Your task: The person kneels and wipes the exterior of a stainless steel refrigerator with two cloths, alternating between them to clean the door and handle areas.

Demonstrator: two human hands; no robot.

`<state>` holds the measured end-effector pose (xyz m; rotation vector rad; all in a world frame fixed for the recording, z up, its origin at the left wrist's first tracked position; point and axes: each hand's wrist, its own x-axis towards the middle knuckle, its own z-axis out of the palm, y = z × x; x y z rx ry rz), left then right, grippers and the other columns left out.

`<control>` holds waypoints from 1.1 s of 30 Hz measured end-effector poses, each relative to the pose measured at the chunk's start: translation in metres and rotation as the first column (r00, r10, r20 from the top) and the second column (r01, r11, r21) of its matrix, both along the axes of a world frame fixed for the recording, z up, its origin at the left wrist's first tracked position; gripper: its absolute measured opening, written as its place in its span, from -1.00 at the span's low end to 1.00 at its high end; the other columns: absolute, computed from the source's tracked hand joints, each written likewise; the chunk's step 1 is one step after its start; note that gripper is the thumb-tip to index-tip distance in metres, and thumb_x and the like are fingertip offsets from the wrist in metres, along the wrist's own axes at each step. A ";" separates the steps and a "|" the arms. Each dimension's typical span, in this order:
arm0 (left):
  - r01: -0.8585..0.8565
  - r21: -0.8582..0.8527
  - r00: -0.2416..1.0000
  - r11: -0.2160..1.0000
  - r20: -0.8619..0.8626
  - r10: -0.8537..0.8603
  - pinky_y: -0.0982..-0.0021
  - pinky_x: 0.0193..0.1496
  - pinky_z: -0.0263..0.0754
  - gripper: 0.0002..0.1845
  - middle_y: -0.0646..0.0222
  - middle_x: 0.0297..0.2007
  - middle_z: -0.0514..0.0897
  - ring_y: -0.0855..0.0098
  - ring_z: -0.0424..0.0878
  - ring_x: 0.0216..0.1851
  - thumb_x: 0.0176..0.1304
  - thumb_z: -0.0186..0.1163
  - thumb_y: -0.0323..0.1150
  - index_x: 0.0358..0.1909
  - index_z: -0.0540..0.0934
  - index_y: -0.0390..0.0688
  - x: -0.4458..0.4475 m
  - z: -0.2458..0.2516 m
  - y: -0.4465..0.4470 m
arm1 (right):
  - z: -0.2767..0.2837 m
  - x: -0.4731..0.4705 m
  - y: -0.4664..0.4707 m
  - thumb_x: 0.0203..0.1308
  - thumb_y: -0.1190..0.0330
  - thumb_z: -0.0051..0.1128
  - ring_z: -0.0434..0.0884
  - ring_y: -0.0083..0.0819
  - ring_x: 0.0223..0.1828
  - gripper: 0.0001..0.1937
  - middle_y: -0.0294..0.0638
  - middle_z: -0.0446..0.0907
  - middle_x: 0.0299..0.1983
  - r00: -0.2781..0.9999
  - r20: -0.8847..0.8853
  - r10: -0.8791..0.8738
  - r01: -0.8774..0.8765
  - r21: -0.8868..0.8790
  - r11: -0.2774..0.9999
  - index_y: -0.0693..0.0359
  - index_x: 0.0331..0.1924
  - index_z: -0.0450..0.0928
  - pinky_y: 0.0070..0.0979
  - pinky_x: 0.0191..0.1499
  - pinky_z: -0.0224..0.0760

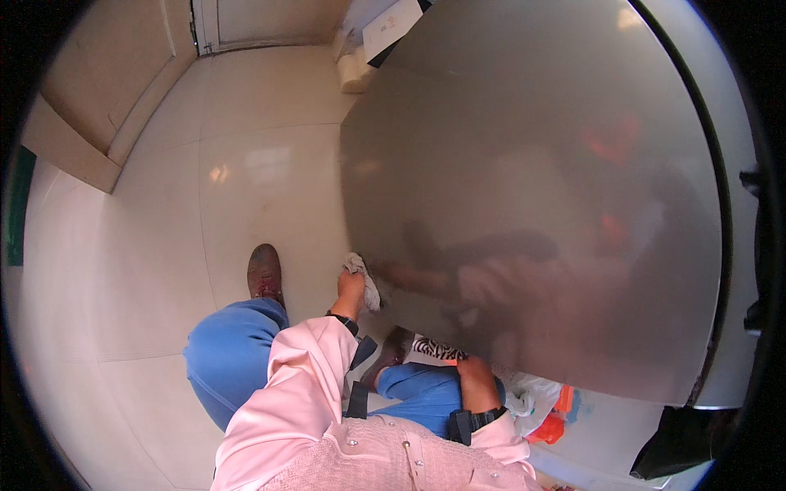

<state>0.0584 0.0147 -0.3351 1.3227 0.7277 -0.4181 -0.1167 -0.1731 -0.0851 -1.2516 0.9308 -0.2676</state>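
My left hand (351, 283) grips a crumpled, whitish cloth (370, 293) low against the bottom edge of a large grey metal door (522, 202), which looks like a refrigerator's. The arm is stretched forward, with a dark band at the wrist. Nearer my body, my right hand (478, 370) is bent down beside my right knee, close to the door's lower edge. Its fingers are mostly hidden, so its grip cannot be made out. A black-and-white patterned item (439, 348) lies between my right shoe and this hand.
Pale floor tiles (264, 184) stretch ahead and left, where a wooden door (116, 73) stands. A white box (393, 27) and a cream-coloured container (353, 73) are beyond the metal door. Plastic bags (540, 408) lie at right, near a black cloth-like item (678, 439).
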 end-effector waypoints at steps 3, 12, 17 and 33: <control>-0.176 -0.149 0.984 0.973 0.011 0.180 0.25 0.01 0.46 -0.61 0.05 -0.07 0.66 0.17 0.62 -0.04 0.19 0.08 -0.42 0.05 0.52 -0.33 0.000 0.012 -0.011 | 0.007 0.006 0.011 0.41 0.15 -0.10 0.45 -0.32 0.23 -0.51 -0.16 0.43 0.24 1.000 0.011 0.006 -0.006 0.001 1.000 0.21 0.31 0.30 -0.35 0.22 0.38; -0.178 -0.431 0.978 0.884 0.021 0.207 0.48 -0.79 0.06 -0.84 0.43 -0.47 0.42 0.56 0.32 -0.70 0.22 -0.01 -0.45 -0.16 0.38 -0.07 -0.006 0.126 -0.008 | 0.014 0.036 0.032 0.42 0.16 -0.12 0.46 -0.31 0.22 -0.52 -0.15 0.44 0.24 0.993 0.058 0.107 -0.104 -0.054 0.993 0.23 0.30 0.30 -0.34 0.22 0.37; -0.116 -0.440 0.983 0.890 0.078 0.166 0.52 -0.71 0.21 -0.75 0.54 -0.51 0.42 0.60 0.36 -0.63 0.22 -0.01 -0.47 -0.06 0.40 0.00 -0.008 0.196 0.000 | -0.011 0.037 0.013 0.44 0.16 -0.13 0.49 -0.32 0.16 -0.56 -0.16 0.48 0.19 0.974 0.201 0.107 -0.130 0.107 0.986 0.25 0.25 0.34 -0.35 0.18 0.39; 0.226 -0.507 0.803 0.832 0.580 0.136 0.61 -0.51 0.42 -0.81 0.58 -0.33 0.58 0.70 0.51 -0.47 0.32 0.18 -0.41 -0.05 0.50 -0.07 -0.029 0.425 -0.007 | -0.004 0.054 0.026 0.19 0.46 0.10 0.67 -0.35 -0.22 -0.72 -0.17 0.66 -0.15 0.959 0.278 0.044 -0.090 0.153 0.984 0.26 0.00 0.55 -0.38 -0.15 0.57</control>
